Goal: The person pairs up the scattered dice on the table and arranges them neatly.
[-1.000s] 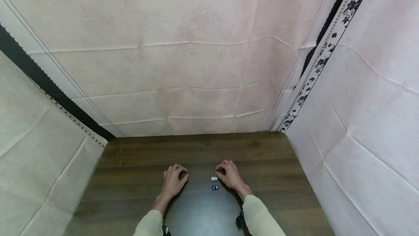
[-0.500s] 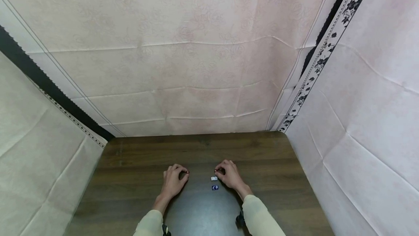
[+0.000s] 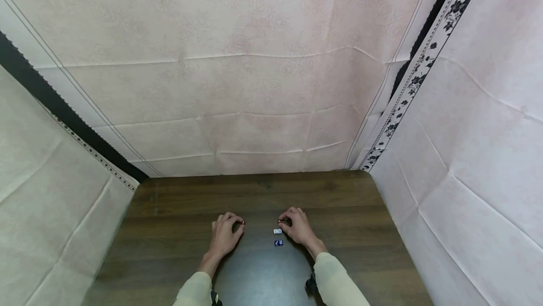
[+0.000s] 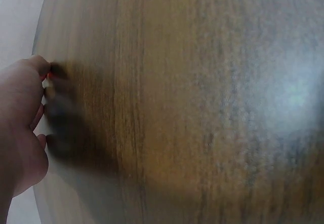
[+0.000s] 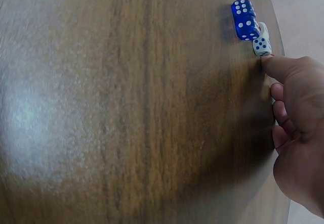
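In the head view my left hand (image 3: 225, 235) pinches a small red die-like piece (image 3: 243, 223) between thumb and index finger, low at the table. The left wrist view shows only a speck of red at those fingertips. Opposite it, my right hand (image 3: 299, 228) pinches another small red die-like piece (image 3: 279, 221), mostly covered by the fingers. Right beside the right thumb lies a pair of white dice (image 3: 277, 231) with dark dots. Nearer to me sits a pair of blue dice (image 3: 278, 243) with white dots, side by side.
The brown wood-grain table (image 3: 182, 197) has rounded far corners. Pale patterned cloth (image 3: 271, 84) hangs behind it, with more pale cloth (image 3: 466, 178) along the right and left sides. A dark object (image 3: 311, 285) shows at the right wrist.
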The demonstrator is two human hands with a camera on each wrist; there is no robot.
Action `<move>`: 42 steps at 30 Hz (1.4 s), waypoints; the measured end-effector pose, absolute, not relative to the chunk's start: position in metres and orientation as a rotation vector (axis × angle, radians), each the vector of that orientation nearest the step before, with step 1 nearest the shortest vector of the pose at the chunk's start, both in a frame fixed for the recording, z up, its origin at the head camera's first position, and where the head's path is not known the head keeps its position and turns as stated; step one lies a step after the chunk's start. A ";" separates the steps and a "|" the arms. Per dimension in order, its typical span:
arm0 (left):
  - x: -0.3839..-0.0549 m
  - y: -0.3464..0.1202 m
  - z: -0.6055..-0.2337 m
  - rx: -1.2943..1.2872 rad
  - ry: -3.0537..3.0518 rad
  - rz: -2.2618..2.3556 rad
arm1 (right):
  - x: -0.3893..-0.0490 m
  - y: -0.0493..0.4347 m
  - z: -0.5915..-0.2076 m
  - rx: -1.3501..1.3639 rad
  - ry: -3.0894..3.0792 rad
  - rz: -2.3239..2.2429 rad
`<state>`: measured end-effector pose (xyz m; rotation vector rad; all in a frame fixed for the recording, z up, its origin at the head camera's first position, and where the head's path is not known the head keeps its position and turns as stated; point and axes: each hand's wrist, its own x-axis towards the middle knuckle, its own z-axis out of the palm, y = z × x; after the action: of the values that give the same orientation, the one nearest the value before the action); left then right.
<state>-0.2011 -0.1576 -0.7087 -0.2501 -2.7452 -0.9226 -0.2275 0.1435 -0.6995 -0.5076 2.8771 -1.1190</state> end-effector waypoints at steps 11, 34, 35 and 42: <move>-0.205 -0.145 -0.703 -0.264 -2.787 -0.907 | -0.227 0.144 -0.699 -0.509 2.864 -1.133; -0.215 -0.091 -0.686 -0.482 -2.833 -0.964 | -0.228 0.144 -0.699 -0.516 2.865 -1.124; -0.216 -0.089 -0.686 -0.489 -2.836 -0.961 | -0.228 0.144 -0.699 -0.515 2.864 -1.127; -0.219 -0.078 -0.689 -0.521 -2.847 -0.948 | -0.229 0.143 -0.699 -0.505 2.872 -1.111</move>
<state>-0.2190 -0.0780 -0.6892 -0.5209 -2.8471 -0.9485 -0.2288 0.1433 -0.6994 -0.5053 2.8718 -1.1115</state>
